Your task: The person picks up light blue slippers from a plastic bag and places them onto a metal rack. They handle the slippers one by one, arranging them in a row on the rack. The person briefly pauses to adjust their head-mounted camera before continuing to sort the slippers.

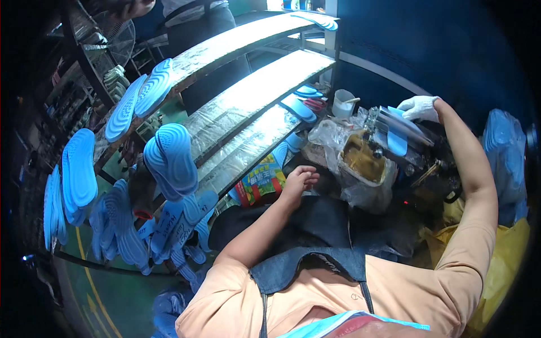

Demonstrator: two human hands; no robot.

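Observation:
My left hand [302,181] is bare and hangs over my dark apron, fingers loosely curled and slightly apart, with nothing in it. On the right, my right hand [418,108] wears a white glove and reaches to the far side of a machine with a shiny roller [403,125]. Its fingers close on the upper end of a light blue insole [397,142], which passes by the roller. A tray of brownish, glue-like paste [363,159], wrapped in clear plastic, sits at the roller's left.
Long plastic-covered boards [242,96] stretch toward the back. Several blue insoles [171,160] hang or lie at their left end. A white cup [342,104] stands behind the paste. Bagged insoles [503,155] and a yellow sack [503,265] are at right. Another person [200,28] stands behind the boards.

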